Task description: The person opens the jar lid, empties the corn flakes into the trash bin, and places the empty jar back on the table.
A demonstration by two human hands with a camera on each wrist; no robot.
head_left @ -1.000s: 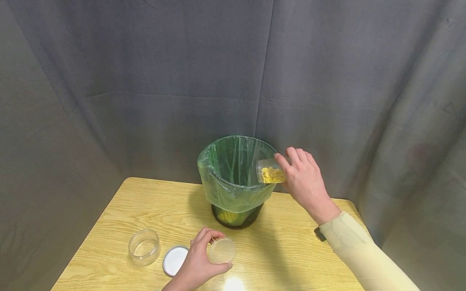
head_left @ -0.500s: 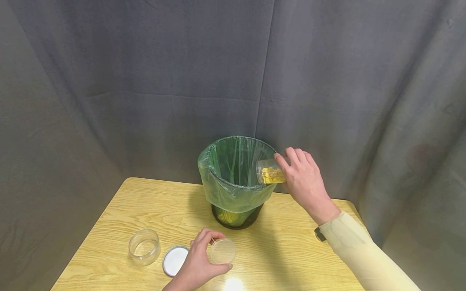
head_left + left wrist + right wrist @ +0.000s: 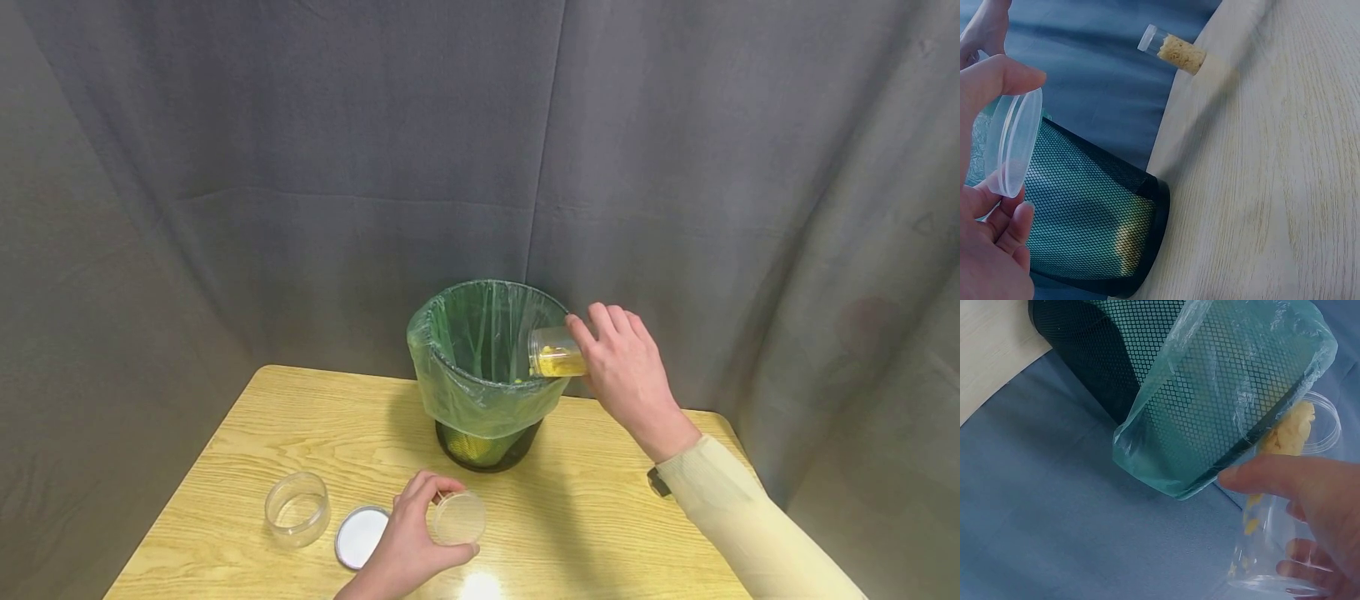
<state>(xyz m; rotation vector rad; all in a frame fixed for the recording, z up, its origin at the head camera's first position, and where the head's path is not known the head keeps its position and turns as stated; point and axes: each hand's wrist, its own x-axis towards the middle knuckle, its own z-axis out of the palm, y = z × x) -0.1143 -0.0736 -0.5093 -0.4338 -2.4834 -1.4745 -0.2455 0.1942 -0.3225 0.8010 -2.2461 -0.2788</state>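
My right hand (image 3: 626, 375) grips a clear plastic jar (image 3: 557, 352), tipped on its side with its mouth over the rim of the lined wastebasket (image 3: 491, 417). Yellow crumbly pieces (image 3: 1288, 430) lie along the jar's lower wall and at its mouth. A few yellow bits show at the basket's rim in the head view. In front of the basket, my left hand (image 3: 408, 533) holds a round translucent lid (image 3: 1017, 142) by its edge, between thumb and fingers. The jar's base is partly behind my right hand in the head view.
Left of my left hand, an open clear tub (image 3: 297, 510) and a white disc-shaped lid (image 3: 362, 537) lie on the wooden table (image 3: 315, 417). The left wrist view shows another lidded jar (image 3: 1179, 53) of yellowish pieces near the table's edge. Grey curtain (image 3: 337, 167) hangs behind.
The yellow pieces in the tipped jar have shifted and look fewer, with small bits at its mouth and the basket's rim. Both hands have hardly moved.
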